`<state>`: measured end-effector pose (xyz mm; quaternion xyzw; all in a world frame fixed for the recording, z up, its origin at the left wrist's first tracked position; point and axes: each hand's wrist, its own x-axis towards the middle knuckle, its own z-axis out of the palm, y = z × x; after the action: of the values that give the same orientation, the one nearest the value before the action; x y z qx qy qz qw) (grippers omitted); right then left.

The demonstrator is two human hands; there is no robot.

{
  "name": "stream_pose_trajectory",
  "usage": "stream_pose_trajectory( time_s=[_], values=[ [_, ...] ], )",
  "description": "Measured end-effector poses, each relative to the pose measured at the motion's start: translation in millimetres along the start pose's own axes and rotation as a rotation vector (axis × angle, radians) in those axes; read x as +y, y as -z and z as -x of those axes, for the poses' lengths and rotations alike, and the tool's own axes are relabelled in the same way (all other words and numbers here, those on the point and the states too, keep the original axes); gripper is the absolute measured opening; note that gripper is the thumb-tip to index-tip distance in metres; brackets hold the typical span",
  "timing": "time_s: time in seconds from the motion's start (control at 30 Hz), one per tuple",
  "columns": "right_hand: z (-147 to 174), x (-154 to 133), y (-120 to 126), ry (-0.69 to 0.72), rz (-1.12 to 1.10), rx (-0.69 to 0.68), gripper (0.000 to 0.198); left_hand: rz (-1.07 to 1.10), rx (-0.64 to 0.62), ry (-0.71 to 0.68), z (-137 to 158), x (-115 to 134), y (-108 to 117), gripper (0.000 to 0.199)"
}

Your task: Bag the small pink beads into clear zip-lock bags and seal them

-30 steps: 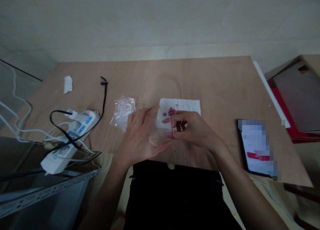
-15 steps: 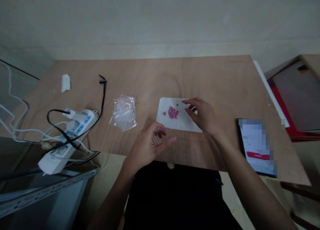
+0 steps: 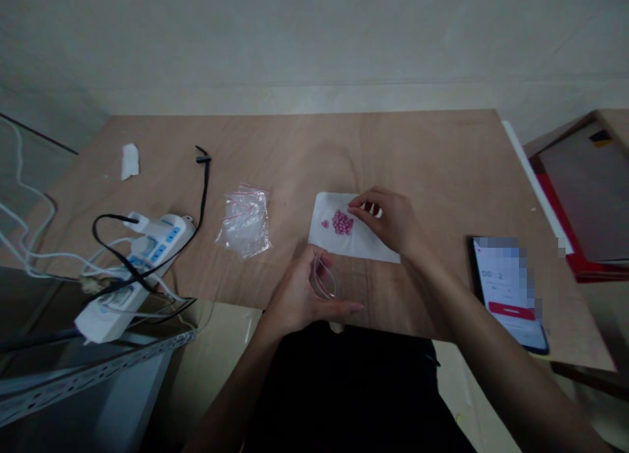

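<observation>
My left hand (image 3: 309, 289) curls around a small clear plastic bag (image 3: 325, 279), whose mouth is held apart between thumb and fingers near the table's front edge. A white sheet (image 3: 371, 243) lies just beyond it, bearing a cluster of small pink beads (image 3: 343, 223). A few more beads (image 3: 325, 224) sit to the left of the cluster. Over the sheet's right part, my right hand (image 3: 386, 217) has its thumb and forefinger pinched together at a single pink bead beside the cluster. The fingertips mostly hide that bead.
Several clear zip bags with red seal lines (image 3: 244, 220) lie left of the sheet. Farther left is a white power strip (image 3: 142, 269) with tangled cables. A phone (image 3: 508, 292) rests at the right edge. A white scrap (image 3: 130, 161) lies at the back left.
My right hand has moved left and its thumb and forefinger have closed at the lone bead. My left hand has shifted slightly right and toward me with the bag.
</observation>
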<state>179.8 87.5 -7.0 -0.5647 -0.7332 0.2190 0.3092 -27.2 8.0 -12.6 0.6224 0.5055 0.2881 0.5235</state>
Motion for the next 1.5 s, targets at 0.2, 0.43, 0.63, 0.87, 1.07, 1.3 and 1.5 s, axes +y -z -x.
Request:
stream_pose_trajectory(
  time_s=[0.2,0.43,0.63,0.87,1.07,1.3,1.5],
  values=[
    [45,-65,27,0.147,-0.288,-0.121,0.009,0.079,0.005,-0.177,-8,8,-3,0.044],
    [53,-73,26,0.2,-0.105,-0.291,0.02,0.091,-0.047,-0.209,-12,3,-4,0.039],
    [53,-73,27,0.021,-0.057,-0.396,0.013,-0.102,-0.018,-0.222,-8,0,-7,0.047],
    [65,-81,15,-0.255,-0.065,-0.382,0.013,-0.177,-0.066,-0.244,-3,0,-14,0.049],
    [70,-79,13,-0.215,-0.007,-0.409,0.019,-0.288,0.039,-0.309,-1,5,-17,0.059],
    [67,-87,21,-0.197,0.144,-0.398,0.011,-0.387,0.101,-0.378,4,8,-16,0.055],
    [59,-64,22,-0.058,-0.044,-0.274,0.004,-0.292,0.137,-0.336,3,3,-16,0.037]
  ],
)
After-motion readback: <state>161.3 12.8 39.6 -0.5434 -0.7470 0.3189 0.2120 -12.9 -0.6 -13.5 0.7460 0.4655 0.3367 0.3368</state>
